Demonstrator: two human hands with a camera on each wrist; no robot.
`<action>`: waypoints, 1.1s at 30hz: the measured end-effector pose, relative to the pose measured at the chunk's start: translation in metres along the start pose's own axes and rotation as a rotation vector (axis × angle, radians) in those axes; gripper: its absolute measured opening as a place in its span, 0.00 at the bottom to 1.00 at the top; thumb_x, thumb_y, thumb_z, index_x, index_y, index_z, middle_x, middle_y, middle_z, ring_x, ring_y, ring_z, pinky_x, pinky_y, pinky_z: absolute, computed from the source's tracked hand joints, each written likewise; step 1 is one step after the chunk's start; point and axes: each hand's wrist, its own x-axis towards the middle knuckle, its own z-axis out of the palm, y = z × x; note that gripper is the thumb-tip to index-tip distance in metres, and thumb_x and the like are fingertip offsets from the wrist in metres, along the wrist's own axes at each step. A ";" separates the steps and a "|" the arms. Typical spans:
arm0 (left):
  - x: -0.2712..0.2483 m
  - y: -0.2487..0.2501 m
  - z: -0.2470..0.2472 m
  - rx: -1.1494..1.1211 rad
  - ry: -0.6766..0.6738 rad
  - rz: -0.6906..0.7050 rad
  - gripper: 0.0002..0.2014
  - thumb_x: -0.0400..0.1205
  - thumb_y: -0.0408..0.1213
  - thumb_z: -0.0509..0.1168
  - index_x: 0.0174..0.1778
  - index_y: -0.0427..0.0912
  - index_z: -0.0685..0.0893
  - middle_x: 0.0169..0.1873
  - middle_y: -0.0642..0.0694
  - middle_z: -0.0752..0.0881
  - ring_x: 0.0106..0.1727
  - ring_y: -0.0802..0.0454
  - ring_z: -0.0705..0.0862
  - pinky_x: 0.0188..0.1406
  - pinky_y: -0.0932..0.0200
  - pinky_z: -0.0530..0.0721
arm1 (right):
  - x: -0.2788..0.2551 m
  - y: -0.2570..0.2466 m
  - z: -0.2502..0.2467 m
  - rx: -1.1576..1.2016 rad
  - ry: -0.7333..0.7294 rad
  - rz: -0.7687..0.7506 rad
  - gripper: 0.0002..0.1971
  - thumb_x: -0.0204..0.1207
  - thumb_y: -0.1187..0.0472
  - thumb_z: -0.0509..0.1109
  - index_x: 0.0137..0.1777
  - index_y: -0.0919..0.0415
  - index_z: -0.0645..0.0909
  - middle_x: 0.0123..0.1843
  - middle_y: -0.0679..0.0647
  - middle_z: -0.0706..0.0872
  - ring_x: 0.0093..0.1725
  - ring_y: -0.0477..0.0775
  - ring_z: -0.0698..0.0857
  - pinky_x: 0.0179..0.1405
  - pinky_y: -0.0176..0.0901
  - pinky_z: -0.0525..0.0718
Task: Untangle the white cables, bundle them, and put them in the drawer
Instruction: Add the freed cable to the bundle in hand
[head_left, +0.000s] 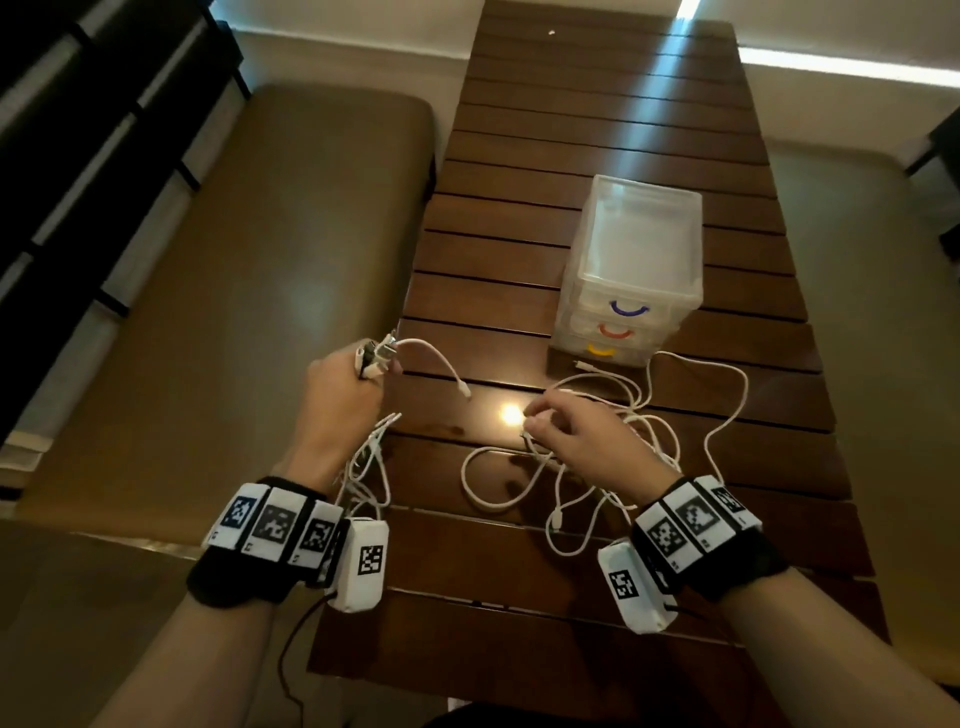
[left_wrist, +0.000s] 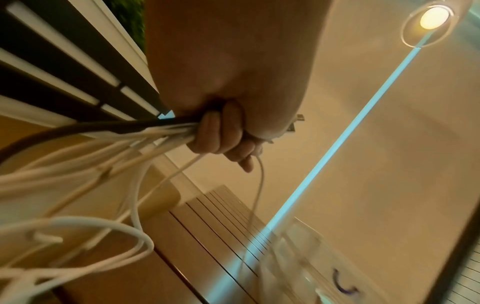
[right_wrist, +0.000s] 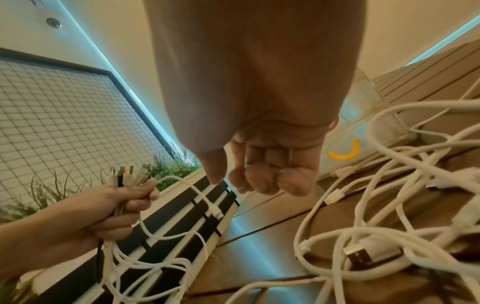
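Now we see our left hand (head_left: 340, 387) gripping a bunch of white cables (head_left: 371, 358) by their plugs, while our right hand (head_left: 576, 434), fingers curled, hovers over the tangle (head_left: 639, 410) lying before the closed drawer unit (head_left: 631, 270).

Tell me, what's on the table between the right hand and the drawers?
Loose white cables cross the table between the right hand and the drawers; the head view shows it.
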 end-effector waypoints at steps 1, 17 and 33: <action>0.004 -0.007 -0.009 -0.001 0.051 -0.047 0.16 0.86 0.34 0.61 0.36 0.51 0.87 0.29 0.51 0.85 0.29 0.56 0.78 0.27 0.60 0.72 | 0.002 0.003 0.003 -0.040 -0.019 0.006 0.08 0.84 0.49 0.66 0.57 0.48 0.83 0.41 0.47 0.86 0.39 0.43 0.84 0.38 0.38 0.78; 0.018 -0.051 -0.044 0.136 0.009 -0.170 0.14 0.88 0.38 0.61 0.38 0.45 0.86 0.39 0.47 0.87 0.40 0.47 0.81 0.36 0.53 0.76 | 0.009 0.012 0.019 -0.188 -0.128 0.121 0.09 0.84 0.49 0.66 0.55 0.49 0.86 0.40 0.42 0.85 0.41 0.42 0.84 0.40 0.42 0.81; 0.015 -0.032 0.015 0.952 -0.813 -0.120 0.09 0.84 0.36 0.64 0.58 0.40 0.85 0.49 0.43 0.86 0.47 0.46 0.83 0.47 0.54 0.82 | 0.003 0.018 0.012 -0.285 -0.065 0.201 0.11 0.84 0.50 0.65 0.57 0.54 0.85 0.44 0.47 0.85 0.42 0.45 0.81 0.32 0.34 0.71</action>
